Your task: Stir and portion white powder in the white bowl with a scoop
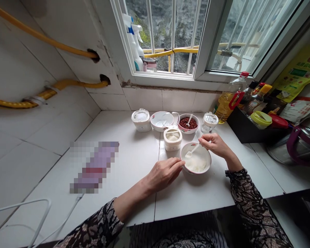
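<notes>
A white bowl [208,166] with white grains or powder [197,164] in its bottom stands on the tiled counter. My left hand [164,173] grips the bowl's left rim between thumb and fingers. Pinched in my right hand [215,144] is the handle of a small white spoon [193,151], whose head is inside the bowl, above the grains. Just behind the bowl is a cream-coloured container [173,145] with its top open and pale contents inside. A bowl of red beans [184,123] with a spoon in it sits farther back.
Along the back stand a lidded white container [141,120], another white bowl [157,129] and a glass jar [209,121]. An oil bottle [223,103], a black condiment box [241,129] and a kettle [281,150] are at the right. A blurred-out object [95,168] with a white cable lies left.
</notes>
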Motion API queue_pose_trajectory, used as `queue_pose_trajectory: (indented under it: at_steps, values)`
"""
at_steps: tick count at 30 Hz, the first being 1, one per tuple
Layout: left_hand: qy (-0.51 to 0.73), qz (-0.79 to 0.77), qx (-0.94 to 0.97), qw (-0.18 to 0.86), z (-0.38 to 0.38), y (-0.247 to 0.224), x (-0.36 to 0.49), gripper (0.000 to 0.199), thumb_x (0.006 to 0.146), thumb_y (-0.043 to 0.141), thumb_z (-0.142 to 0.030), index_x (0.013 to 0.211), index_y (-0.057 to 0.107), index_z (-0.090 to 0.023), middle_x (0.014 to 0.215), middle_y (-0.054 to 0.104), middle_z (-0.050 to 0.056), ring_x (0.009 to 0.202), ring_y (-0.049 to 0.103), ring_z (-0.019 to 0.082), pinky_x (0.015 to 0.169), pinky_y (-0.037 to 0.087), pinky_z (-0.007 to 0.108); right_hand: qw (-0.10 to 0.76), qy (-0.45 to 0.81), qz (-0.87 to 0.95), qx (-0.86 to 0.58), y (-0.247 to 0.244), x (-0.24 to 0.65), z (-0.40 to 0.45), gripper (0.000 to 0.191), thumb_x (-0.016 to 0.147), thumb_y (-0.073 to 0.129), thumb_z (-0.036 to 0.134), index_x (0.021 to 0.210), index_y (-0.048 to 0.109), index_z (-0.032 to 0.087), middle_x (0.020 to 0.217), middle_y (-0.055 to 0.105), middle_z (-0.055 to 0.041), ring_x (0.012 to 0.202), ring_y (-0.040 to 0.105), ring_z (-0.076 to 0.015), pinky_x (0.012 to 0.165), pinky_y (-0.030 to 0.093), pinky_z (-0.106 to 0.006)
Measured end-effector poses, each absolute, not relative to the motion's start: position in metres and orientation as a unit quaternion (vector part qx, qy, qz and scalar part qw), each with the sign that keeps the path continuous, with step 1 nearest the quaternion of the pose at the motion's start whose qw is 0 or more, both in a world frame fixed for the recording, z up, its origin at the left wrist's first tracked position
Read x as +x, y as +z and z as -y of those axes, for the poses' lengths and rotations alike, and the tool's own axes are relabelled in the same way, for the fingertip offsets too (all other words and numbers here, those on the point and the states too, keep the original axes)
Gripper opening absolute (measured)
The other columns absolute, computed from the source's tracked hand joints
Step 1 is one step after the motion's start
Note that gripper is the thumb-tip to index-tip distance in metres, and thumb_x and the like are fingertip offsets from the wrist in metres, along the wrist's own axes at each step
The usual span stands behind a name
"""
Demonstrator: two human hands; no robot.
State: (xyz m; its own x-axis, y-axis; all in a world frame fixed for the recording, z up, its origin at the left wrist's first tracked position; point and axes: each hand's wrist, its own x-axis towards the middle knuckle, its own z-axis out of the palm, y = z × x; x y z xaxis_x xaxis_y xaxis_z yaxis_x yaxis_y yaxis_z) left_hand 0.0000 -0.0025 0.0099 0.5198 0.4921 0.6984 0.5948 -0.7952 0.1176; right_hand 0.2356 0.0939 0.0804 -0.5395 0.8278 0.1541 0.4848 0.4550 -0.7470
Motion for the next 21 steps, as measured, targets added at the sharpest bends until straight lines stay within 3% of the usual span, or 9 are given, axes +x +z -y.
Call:
queue_pose_trajectory:
  at_steps: [11, 21]
  values:
    - [-0.372, 0.315, -0.871, 0.067, 0.002, 0.009, 0.000, 0.022, 0.103, 0.035, -0.017, 0.112, 0.055, -0.013, 0.093, 0.068, 0.008, 0.074, 0.066, 0.014, 0.053, 0.052, 0.021, 0.284, 0.363, 0.773, -0.436, 0.074, 0.233, -0.096, 0.045, 0.085, 0.055, 0.048, 0.052, 0.044, 0.019, 0.047, 0.038, 0.0053, 0.046, 0.033, -0.0075, 0.046, 0.024, -0.024]
    - [-0.370, 0.316, -0.871, 0.066, 0.003, 0.010, -0.001, 0.023, 0.102, 0.035, -0.017, 0.112, 0.055, -0.013, 0.093, 0.068, 0.008, 0.073, 0.066, 0.014, 0.054, 0.054, 0.021, 0.357, 0.466, 0.676, -0.445, 0.067, 0.228, -0.105, 0.057, 0.073, 0.064, 0.070, 0.054, 0.053, 0.018, 0.047, 0.049, 0.0027, 0.044, 0.042, -0.0081, 0.046, 0.035, -0.024]
